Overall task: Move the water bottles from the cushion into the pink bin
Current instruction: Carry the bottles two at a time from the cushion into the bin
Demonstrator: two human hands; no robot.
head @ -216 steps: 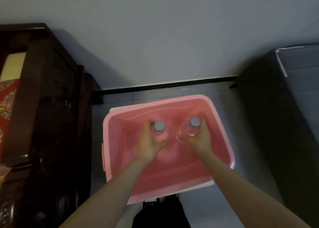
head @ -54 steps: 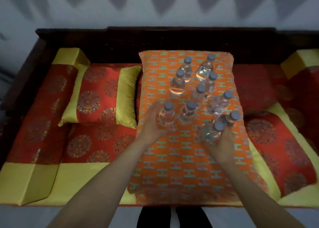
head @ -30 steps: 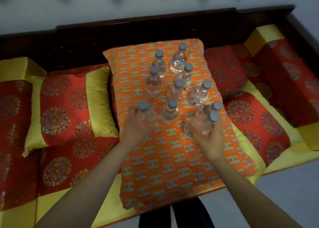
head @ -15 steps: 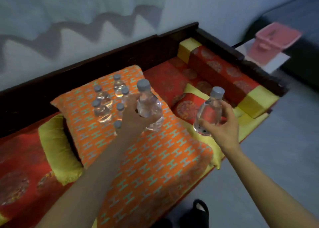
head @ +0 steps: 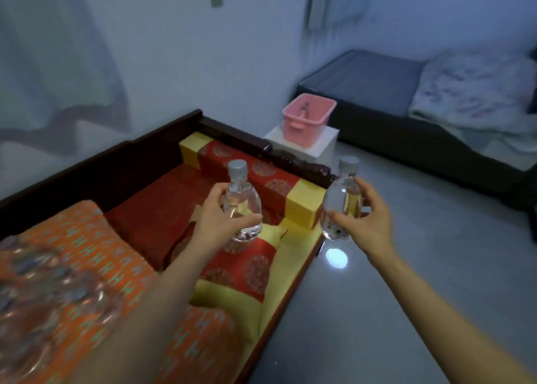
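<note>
My left hand point(head: 216, 219) grips a clear water bottle point(head: 242, 202) with a grey cap, held upright above the red seat. My right hand point(head: 366, 222) grips a second clear bottle point(head: 343, 202), upright over the edge of the bench. The pink bin point(head: 308, 120) stands ahead on a white block point(head: 308, 147), past the bench's dark armrest; a bottle shows inside it. The orange patterned cushion point(head: 96, 244) lies at lower left, with several remaining bottles point(head: 49, 293) blurred on it.
A dark wooden bench point(head: 139, 154) with red and yellow cushions fills the left. Grey floor point(head: 406, 282) runs to the right toward the bin. A low dark bed point(head: 377, 78) with a pale blanket lies behind the bin.
My view has swung right toward the bin. Both hands carry their bottles away from the orange cushion, which has slid to the lower left. The bin looks nearer and more central.
</note>
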